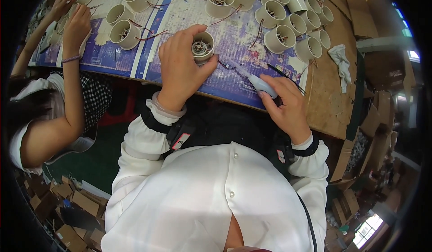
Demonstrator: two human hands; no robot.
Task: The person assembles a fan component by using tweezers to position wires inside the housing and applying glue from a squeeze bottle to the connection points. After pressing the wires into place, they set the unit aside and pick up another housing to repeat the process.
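Observation:
My left hand is wrapped round a cream plastic cup-shaped housing, its open end facing up. Inside the housing sits a round part with a small metallic centre. My right hand grips a small pale-blue squeeze bottle with a long clear nozzle, which points up and left toward the housing. The nozzle tip lies apart from the housing, near a small white connector on thin wires. A thin black stick or cable tie rests just beyond my right hand.
Several similar cream housings with red and dark wires stand at the back and right. More housings stand at the left. A white cloth lies on the bare cardboard. Beside me on the left, a person's hands work at the table.

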